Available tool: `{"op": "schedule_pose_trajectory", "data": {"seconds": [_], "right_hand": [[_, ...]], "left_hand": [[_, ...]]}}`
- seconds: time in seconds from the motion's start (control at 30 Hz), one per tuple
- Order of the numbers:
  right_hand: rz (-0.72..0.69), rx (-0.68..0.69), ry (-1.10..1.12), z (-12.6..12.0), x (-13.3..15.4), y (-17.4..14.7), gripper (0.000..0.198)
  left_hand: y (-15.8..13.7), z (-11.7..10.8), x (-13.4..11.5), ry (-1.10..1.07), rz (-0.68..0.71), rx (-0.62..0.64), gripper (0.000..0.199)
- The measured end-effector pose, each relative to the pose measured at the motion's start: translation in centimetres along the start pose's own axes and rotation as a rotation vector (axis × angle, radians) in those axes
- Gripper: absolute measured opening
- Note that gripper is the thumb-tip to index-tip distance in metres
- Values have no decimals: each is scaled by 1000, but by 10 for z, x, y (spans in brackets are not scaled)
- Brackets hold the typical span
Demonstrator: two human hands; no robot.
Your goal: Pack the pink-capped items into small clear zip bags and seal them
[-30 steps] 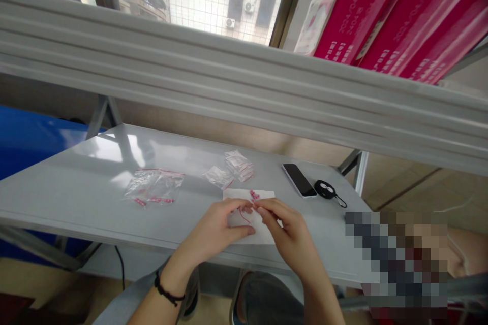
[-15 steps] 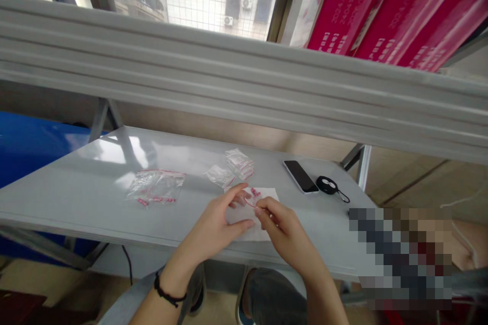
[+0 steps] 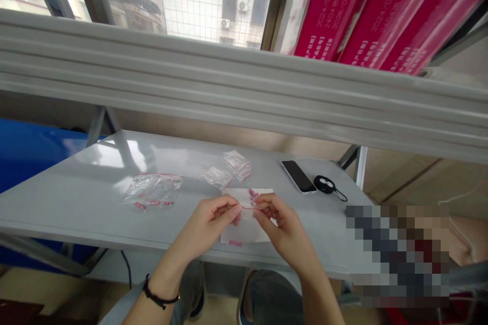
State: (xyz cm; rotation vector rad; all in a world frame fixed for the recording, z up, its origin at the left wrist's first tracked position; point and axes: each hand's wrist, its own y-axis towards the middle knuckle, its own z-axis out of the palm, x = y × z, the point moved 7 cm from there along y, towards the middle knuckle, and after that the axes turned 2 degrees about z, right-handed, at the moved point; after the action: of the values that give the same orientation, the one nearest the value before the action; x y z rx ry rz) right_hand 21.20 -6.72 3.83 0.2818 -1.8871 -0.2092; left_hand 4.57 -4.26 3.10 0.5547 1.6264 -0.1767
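Between my hands, over a white sheet of paper (image 3: 247, 233), a small clear zip bag (image 3: 248, 208) is stretched by its red seal line; its clear body is hard to make out. My left hand (image 3: 219, 216) pinches one end of the seal with thumb and fingers. At the other end, my right hand (image 3: 276, 216) pinches it too. Just beyond my right fingertips lies a cluster of small pink pieces (image 3: 252, 194) on the paper. A short row of pink pieces (image 3: 235, 243) lies at the paper's near edge.
A larger clear zip bag (image 3: 152, 188) with pink pieces lies at the left. Flat small zip bags (image 3: 237, 165) are stacked beyond the paper. A phone (image 3: 298, 176) and a round black case (image 3: 325, 184) lie right. A grey shelf beam (image 3: 229, 81) crosses above the table (image 3: 95, 193).
My left hand has gone from open fingers to a pinch on the bag's seal, which is now pulled straight. The near row of pink pieces has come into view. The camera has shifted slightly.
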Motion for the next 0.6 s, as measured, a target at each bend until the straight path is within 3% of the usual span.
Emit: {"op": "schedule_pose_trajectory", "data": {"seconds": [0.23, 0.6], "right_hand": [[5, 146, -43, 14, 11, -1, 18], [-10, 102, 69, 18, 10, 1, 19]], "left_hand": [[-2, 3, -4, 70, 37, -14, 21], [-2, 3, -8, 89, 93, -41, 20]]}}
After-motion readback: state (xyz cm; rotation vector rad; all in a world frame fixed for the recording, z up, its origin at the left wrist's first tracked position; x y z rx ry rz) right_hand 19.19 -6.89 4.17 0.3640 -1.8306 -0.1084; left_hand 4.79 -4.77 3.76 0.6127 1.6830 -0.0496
